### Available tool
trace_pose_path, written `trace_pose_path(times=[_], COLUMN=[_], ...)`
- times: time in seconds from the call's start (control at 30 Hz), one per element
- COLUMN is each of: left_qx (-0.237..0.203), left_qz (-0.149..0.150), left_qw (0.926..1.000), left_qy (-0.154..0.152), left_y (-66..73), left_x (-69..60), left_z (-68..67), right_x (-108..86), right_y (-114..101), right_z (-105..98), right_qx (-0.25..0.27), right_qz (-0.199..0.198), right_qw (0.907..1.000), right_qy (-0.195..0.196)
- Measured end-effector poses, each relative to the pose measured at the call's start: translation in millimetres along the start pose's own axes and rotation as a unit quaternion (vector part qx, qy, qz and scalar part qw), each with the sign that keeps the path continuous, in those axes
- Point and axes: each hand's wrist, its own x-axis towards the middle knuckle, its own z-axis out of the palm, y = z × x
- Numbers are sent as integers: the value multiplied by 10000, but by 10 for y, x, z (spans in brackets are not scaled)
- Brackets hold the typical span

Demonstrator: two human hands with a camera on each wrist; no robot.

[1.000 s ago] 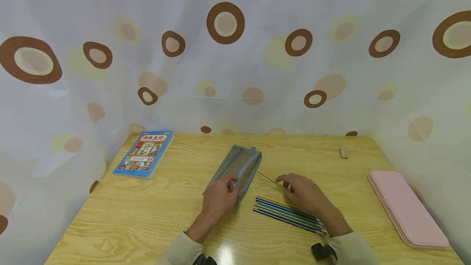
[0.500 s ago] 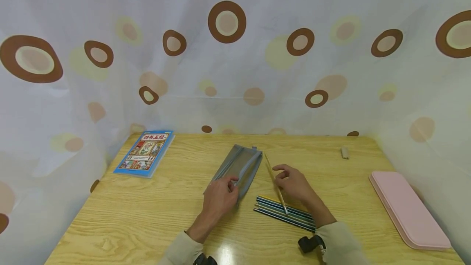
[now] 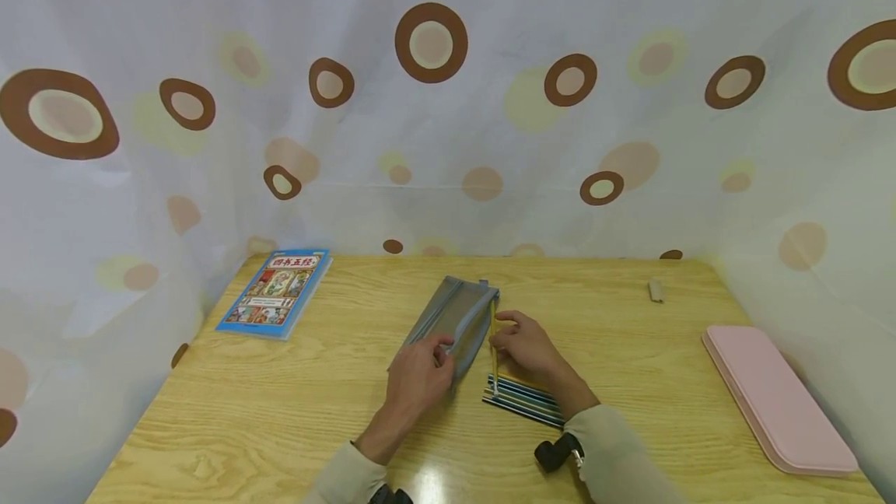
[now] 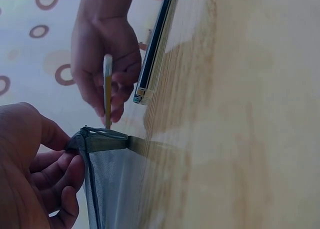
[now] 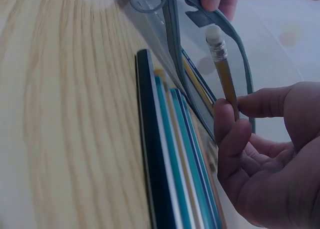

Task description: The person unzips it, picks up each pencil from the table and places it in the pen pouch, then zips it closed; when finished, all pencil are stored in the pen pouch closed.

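A grey zip pouch (image 3: 448, 313) with see-through mesh lies on the table, its zip side open. My left hand (image 3: 418, 374) pinches the pouch's near edge between thumb and fingers. In the right wrist view, some pencils show inside the pouch. My right hand (image 3: 528, 347) pinches a yellow pencil (image 3: 494, 344) beside the pouch's right edge; its white eraser end (image 5: 213, 35) with a metal band sticks out past the fingers. Several dark, teal and yellow pencils (image 3: 521, 402) lie side by side under the right forearm, partly hidden by it.
A blue-covered book (image 3: 274, 294) lies at the back left of the wooden table (image 3: 280, 411). A pink case (image 3: 777, 399) is at the right, and a small beige eraser-like block (image 3: 656, 291) at the back right. A patterned curtain hangs behind.
My right hand has moved left toward the pouch, and the pencil in it has swung from slanting to nearly in line with the pouch's right side. My left hand has stayed in place.
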Motion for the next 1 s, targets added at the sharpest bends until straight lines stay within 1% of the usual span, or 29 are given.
trace_pose_path(times=[0.1,0.3,0.4,0.5,0.6,0.73,0.87,1.0], left_qx=[-7,-112,-63,26,41,16,0,12], left_qz=[-21,-40,33,72,51,41,60,111], left_qw=[10000,9998,9999,10000,10000,9999,9999,9999], left_qy=[-34,-129,-92,-55,-64,-118,-114,-27], left_y=[7,14,17,19,25,30,30,26], left_x=[5,-3,-12,-21,-23,-22,-24,-23], left_z=[-4,2,11,17,16,14,13,22], right_x=[64,173,196,206,222,254,289,312], right_y=[-18,-63,-92,-123,-152,-182,-184,-163], right_z=[85,226,280,324,357,402,455,508], right_qx=[312,581,805,1106,1119,1186,1329,1157], right_qz=[118,233,172,86,123,314,358,340], right_qw=[9994,9978,9962,9935,9931,9911,9883,9899], right_qy=[34,229,282,245,338,525,655,751])
